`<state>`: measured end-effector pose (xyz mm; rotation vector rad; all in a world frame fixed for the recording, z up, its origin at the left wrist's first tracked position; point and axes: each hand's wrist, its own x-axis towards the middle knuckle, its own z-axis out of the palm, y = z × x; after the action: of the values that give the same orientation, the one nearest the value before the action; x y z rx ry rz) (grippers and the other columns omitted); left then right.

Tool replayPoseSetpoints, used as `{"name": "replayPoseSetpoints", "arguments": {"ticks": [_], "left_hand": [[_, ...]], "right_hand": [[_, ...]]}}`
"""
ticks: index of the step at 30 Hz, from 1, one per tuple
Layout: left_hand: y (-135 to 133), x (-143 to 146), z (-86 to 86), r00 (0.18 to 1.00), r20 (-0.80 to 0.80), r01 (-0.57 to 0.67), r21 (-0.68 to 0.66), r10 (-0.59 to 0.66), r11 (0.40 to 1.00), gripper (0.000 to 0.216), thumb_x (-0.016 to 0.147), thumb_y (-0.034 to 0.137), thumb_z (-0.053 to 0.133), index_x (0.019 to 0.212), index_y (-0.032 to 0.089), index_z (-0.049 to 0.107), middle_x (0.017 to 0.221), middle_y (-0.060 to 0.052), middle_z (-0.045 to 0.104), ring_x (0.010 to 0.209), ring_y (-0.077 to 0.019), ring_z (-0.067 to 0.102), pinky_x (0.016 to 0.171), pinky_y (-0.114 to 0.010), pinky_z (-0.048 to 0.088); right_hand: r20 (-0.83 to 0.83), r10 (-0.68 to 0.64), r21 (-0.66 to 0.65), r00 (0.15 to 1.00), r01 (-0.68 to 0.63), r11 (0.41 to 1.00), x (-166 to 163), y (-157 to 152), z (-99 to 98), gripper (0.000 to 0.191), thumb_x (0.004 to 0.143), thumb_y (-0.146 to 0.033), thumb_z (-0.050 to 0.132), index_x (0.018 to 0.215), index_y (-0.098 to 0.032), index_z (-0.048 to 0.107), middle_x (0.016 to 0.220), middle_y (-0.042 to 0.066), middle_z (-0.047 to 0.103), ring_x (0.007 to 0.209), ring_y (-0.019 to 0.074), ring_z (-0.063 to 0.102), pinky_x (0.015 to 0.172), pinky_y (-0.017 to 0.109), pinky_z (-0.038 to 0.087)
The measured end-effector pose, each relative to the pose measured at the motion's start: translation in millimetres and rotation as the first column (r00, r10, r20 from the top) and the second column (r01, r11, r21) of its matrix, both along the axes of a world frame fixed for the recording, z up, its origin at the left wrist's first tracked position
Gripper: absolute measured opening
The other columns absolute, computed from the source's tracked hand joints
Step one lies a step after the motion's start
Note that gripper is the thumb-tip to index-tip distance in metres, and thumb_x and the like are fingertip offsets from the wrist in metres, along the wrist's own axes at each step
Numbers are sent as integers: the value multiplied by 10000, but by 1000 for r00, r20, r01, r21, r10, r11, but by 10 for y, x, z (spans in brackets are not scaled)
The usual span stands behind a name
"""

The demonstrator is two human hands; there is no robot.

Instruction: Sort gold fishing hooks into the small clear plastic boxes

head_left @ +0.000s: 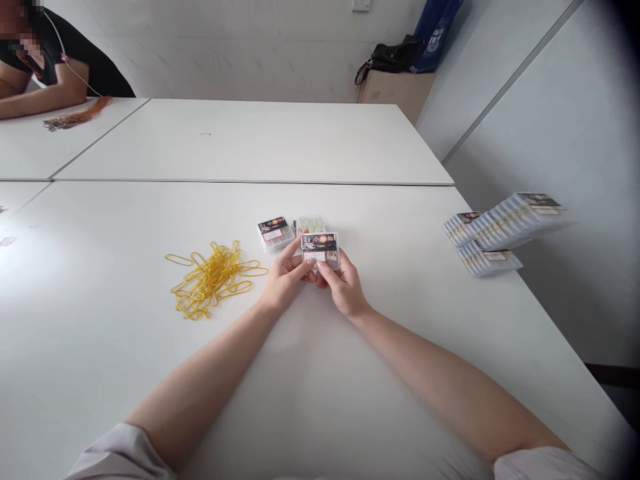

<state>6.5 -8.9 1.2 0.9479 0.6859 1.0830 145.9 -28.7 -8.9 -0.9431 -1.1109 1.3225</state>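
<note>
Between my two hands is a small clear plastic box (321, 243) with a black, red and white label, tilted up toward me. My left hand (289, 275) grips its left side, thumb at the lower front edge. My right hand (346, 283) closes on the right side and lower edge in the same way. Just behind it on the table lie a similar labelled box (275, 233), which looks stacked, and another clear box (311, 225) with pale contents, partly hidden by the held one. Left of my hands spreads a loose pile of yellow rubber bands (213, 277).
Rows of similar boxes (515, 220) stand stacked by the white table's (320, 400) right edge. A second table (280, 140) adjoins at the back. At the far left, a person (75, 73) leans on it near an orange-brown bundle (77, 119). Bags (395, 57) rest on a cardboard box (395, 90).
</note>
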Motion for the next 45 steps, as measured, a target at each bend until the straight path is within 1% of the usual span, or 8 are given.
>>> {"name": "replayPoseSetpoints", "arguments": {"ticks": [8,15,22,30,34,38,41,45], "left_hand": [[14,-7,-24,999,-40,-30,1,30,1000,724,846,343,742,1478,155,444,691,18,650,582,-118,591,617,-265,496],[14,-10,-33,1000,-28,4,10,-4,1000,792,817,298,758,1520,223,400,846,-10,685,645,-110,598,645,-256,479],[18,-13,-39,998,-55,4,15,-3,1000,795,828,295,748,1529,205,382,851,-15,684,657,-112,598,656,-257,477],[21,0,-14,997,-82,0,6,0,1000,737,834,332,745,1489,212,430,864,-15,676,666,-110,588,644,-249,467],[25,3,-6,996,-93,-7,15,8,1000,662,819,343,754,1417,205,505,838,0,649,640,-102,568,618,-246,462],[34,0,-15,985,-167,-39,25,43,999,580,801,367,763,1329,197,593,795,17,599,576,-73,496,559,-231,410],[39,0,-35,985,-170,-27,25,31,999,563,804,376,753,1315,200,594,738,30,566,555,-73,469,546,-231,387],[40,1,-67,986,-168,11,58,-1,998,425,841,399,709,1194,189,601,668,39,541,547,-88,477,538,-233,380]], "right_hand": [[27,21,-41,999,-20,999,5,-6,-14,230,907,-376,643,1047,-205,579,778,-12,592,657,127,516,607,270,446],[25,23,-41,999,-22,999,10,6,-38,244,906,-406,641,1043,-224,554,787,-13,582,660,133,519,606,274,449],[11,20,-27,1000,-20,999,10,9,-50,217,918,-371,634,1050,-217,558,790,-12,578,653,125,510,596,264,443],[36,14,-42,999,-12,999,13,8,-45,243,908,-389,642,1065,-220,564,790,-14,581,654,130,518,601,271,446],[34,13,-40,999,-12,999,8,5,-29,257,901,-388,645,1076,-220,559,781,-17,587,641,127,524,593,271,448],[30,9,-37,999,-8,999,0,3,-12,301,882,-384,655,1108,-223,539,758,-25,596,632,131,544,596,277,460],[42,-2,-38,999,4,999,-4,5,-8,320,877,-397,659,1120,-226,540,780,-19,610,635,134,553,603,286,471],[38,16,-24,999,-15,1000,-5,7,-7,289,892,-389,646,1112,-232,545,771,-17,622,651,149,580,612,300,482]]}}
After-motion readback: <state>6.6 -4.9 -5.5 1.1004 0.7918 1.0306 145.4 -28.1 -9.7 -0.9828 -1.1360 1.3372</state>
